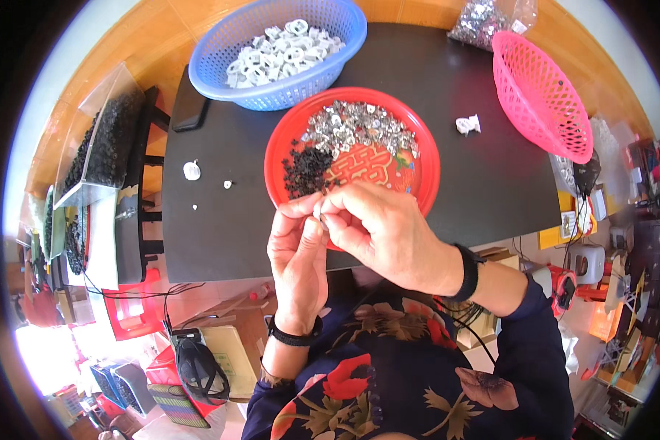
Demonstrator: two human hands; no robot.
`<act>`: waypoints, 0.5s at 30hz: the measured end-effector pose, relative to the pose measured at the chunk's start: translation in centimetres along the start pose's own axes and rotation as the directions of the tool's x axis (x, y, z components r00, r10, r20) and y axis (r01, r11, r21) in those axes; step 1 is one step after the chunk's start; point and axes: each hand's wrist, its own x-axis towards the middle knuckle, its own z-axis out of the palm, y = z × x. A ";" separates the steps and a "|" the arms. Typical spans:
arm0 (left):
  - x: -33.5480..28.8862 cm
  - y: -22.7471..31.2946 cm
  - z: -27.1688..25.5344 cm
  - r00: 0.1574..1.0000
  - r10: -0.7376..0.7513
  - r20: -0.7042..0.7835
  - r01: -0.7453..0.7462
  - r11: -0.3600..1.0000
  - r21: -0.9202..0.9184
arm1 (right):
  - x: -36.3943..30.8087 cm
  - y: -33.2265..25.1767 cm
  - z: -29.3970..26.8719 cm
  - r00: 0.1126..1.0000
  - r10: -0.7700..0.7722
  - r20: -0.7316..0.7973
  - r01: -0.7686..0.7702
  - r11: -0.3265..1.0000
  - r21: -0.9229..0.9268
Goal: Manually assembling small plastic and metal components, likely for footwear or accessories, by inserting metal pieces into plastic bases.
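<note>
My left hand (298, 260) and my right hand (392, 231) meet over the near rim of a round red tray (277, 154). Both are closed, fingertips pinching a tiny pale piece (318, 212) between them; the fingers cover most of it, so its kind is unclear. Just beyond my fingertips, a heap of small black parts (306, 170) lies at the tray's left side. Shiny small metal parts (359, 126) are spread across the tray's far half. A patterned patch of the tray's bottom shows near my right hand.
Behind the tray stands a blue basket (207, 75) of white plastic parts (282, 55). A pink basket (539, 103) and a bag of metal parts (480, 23) sit at the far right. Single white pieces (468, 125) lie on the dark table (491, 187). Left is a clear bin (99, 147).
</note>
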 end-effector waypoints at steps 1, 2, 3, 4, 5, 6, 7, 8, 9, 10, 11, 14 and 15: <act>-0.2 0.0 -0.1 1.000 0.000 0.000 0.000 1.000 0.008 | -0.1 -0.2 0.1 1.000 0.022 0.014 -0.022 1.000 0.007; -0.4 0.0 -0.1 1.000 0.000 0.001 0.000 1.000 0.015 | -0.2 -0.2 0.1 1.000 0.010 0.013 -0.010 1.000 0.002; -0.5 0.0 -0.2 1.000 0.004 0.002 -0.004 1.000 0.011 | -0.2 -0.2 0.0 0.999 0.026 0.042 -0.026 1.000 0.007; -0.6 0.0 -0.1 1.000 0.014 0.006 -0.014 1.000 0.008 | -0.3 -0.3 -0.1 0.996 0.043 0.073 -0.044 0.999 0.012; -0.6 0.2 0.0 1.000 -0.008 0.009 0.008 1.000 0.005 | -0.2 -0.1 0.0 0.998 0.021 0.059 -0.022 1.000 0.011; -0.6 0.3 0.1 0.999 -0.030 0.012 0.030 1.000 0.002 | -0.1 -0.3 -0.3 0.998 0.012 0.059 -0.013 1.000 0.007; -0.6 0.2 0.1 0.999 -0.053 0.005 0.053 0.999 0.007 | 0.1 -0.2 -0.5 0.997 0.006 0.079 -0.007 1.000 0.007; -0.5 0.2 0.2 0.999 -0.049 0.007 0.049 0.999 0.004 | 0.3 -0.1 -0.7 0.995 0.001 0.099 -0.002 1.000 0.007; -0.3 0.2 0.3 0.997 -0.069 0.019 0.069 0.998 -0.006 | 0.5 -0.1 -1.0 0.995 -0.002 0.100 0.002 1.000 0.004; -0.3 0.2 0.4 0.995 -0.089 0.033 0.090 0.996 -0.016 | 0.8 -0.2 -1.5 0.989 0.034 0.143 -0.031 0.999 -0.026; -0.2 0.3 0.4 0.990 -0.107 0.092 0.105 0.994 0.024 | 1.1 -0.3 -1.9 0.980 0.073 0.184 -0.063 0.996 -0.057; -0.4 0.4 0.8 0.980 -0.166 0.107 0.158 0.984 0.076 | 3.0 0.1 -3.2 0.954 0.187 0.234 -0.163 0.980 -0.117; -0.5 0.4 0.8 0.982 -0.158 0.104 0.152 0.986 0.067 | 4.1 0.3 -3.6 0.957 0.150 0.249 -0.116 0.982 -0.146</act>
